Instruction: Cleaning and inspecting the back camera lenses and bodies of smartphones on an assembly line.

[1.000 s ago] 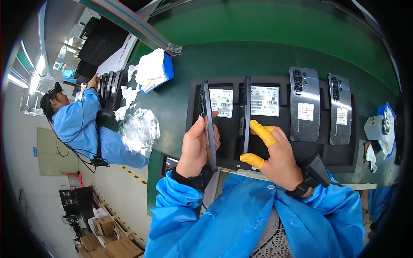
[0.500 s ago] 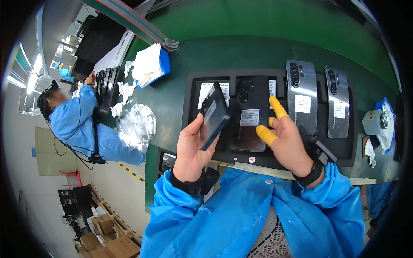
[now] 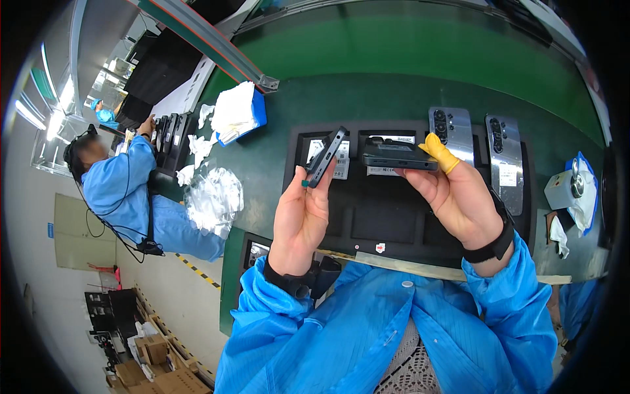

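RH phone (image 3: 399, 156): 1 pc, dk grey/blk, held nearly flat above the tray, slotted end edge toward the wearer, raised dk bumps at far end. LH phone (image 3: 326, 157): 1 pc, dk, tilted on edge, top leaning right, narrow edge w/ openings facing up; also above tray, apart from the other. Left hand (image 3: 300, 220): bare fingers, thumb one side & fingers other, pinched on lower end of its phone, gap = phone thickness only. Right hand (image 3: 462, 207): yellow finger cots (image 3: 441, 154), digits closed on right end of its phone, bare thumb beneath. Below: blk tray (image 3: 380, 220) w/ recesses, white labels (image 3: 341, 169) partly hidden by both phones. Tray, right side: silver phone (image 3: 453, 134), lower part blocked by right hand; 2nd silver phone (image 3: 505, 157), w/ white label, just beside. Green table (image 3: 315, 98), left: blue box (image 3: 260, 111) w/ white cloths, crumpled tissue (image 3: 199, 150), clear plastic bags (image 3: 215, 200). Far right: white dispenser (image 3: 561, 192), metal top. Beyond, left: co-worker (image 3: 121, 174), blue smock, arm out to a row of dk devices.
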`<action>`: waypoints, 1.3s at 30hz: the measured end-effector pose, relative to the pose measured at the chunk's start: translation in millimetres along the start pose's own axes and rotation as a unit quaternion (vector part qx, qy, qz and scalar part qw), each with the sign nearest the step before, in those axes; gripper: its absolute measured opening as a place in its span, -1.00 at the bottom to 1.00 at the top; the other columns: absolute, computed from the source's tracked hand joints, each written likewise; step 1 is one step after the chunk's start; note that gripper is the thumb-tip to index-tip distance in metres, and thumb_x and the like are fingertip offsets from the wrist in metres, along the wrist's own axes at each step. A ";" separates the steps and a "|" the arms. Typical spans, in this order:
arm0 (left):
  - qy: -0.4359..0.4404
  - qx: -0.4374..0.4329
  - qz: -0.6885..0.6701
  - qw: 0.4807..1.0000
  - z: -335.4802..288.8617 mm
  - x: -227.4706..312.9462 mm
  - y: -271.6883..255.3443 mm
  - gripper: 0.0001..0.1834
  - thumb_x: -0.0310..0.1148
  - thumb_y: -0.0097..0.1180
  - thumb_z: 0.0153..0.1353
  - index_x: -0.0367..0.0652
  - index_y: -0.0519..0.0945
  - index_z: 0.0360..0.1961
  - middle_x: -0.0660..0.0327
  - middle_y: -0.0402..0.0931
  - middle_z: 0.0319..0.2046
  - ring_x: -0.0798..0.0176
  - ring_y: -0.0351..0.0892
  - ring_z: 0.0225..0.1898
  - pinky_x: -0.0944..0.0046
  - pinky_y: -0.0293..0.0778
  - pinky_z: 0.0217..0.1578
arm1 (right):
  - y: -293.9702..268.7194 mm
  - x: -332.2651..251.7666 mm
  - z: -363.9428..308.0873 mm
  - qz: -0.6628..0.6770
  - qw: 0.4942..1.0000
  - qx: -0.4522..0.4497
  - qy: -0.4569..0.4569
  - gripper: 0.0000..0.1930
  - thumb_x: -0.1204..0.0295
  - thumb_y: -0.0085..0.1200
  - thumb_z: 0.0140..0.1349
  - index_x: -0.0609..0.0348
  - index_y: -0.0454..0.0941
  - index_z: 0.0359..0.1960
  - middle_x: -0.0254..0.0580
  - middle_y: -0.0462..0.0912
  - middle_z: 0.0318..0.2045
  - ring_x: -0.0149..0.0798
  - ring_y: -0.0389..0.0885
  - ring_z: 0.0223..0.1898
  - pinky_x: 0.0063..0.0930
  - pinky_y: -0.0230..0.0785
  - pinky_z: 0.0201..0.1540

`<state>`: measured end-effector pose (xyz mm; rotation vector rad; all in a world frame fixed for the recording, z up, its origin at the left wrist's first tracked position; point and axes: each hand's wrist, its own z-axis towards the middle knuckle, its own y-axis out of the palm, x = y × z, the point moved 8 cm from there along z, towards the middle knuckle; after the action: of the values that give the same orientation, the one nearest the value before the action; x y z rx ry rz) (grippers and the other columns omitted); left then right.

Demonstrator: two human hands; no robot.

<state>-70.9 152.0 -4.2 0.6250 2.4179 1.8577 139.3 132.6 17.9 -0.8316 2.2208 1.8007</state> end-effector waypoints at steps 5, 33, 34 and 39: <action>0.000 -0.004 -0.007 1.000 1.1 0.9 -0.9 -0.65 -0.39 -0.11 0.43 -0.48 0.32 0.09 -0.15 0.41 0.11 -0.07 0.41 0.21 0.15 0.44 0.25 | -2.4 -1.1 3.5 -0.002 0.999 0.031 -0.028 -0.68 0.33 -0.08 0.44 0.43 0.45 -0.02 0.05 0.61 -0.11 -0.09 0.66 -0.08 -0.38 0.63 -0.02; 0.106 0.020 0.801 0.589 -4.2 -6.8 38.7 -0.64 -0.36 0.08 0.28 -0.42 0.48 0.00 0.23 0.37 -0.80 0.43 0.35 -0.75 0.33 0.27 -0.65 | -45.3 30.3 -4.7 -0.063 0.997 0.017 0.050 -0.62 0.17 -0.10 0.39 -0.10 0.35 0.19 -0.45 0.51 -0.11 -0.41 0.49 -0.23 -0.44 0.42 -0.34; 0.109 0.017 0.811 0.574 -3.7 -8.3 41.0 -0.61 -0.34 0.09 0.28 -0.44 0.48 0.01 0.23 0.36 -0.80 0.42 0.33 -0.76 0.33 0.26 -0.65 | -42.7 30.6 -4.0 -0.066 0.997 0.005 0.045 -0.60 0.16 -0.12 0.40 -0.11 0.32 0.22 -0.45 0.49 -0.11 -0.42 0.48 -0.26 -0.46 0.39 -0.38; 0.076 0.028 0.817 0.571 -6.2 -16.2 39.2 -0.37 -0.27 0.28 0.17 -0.54 0.40 0.13 0.27 0.35 -0.80 0.49 0.29 -0.76 0.37 0.22 -0.70 | -47.8 32.8 -4.0 -0.049 0.997 -0.003 0.065 -0.60 0.17 -0.12 0.40 -0.10 0.30 0.23 -0.43 0.48 -0.14 -0.43 0.48 -0.24 -0.50 0.37 -0.40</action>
<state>-46.1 149.1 30.7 3.6014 1.5200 1.7730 137.4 112.8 -36.7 -1.0684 2.2096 1.7569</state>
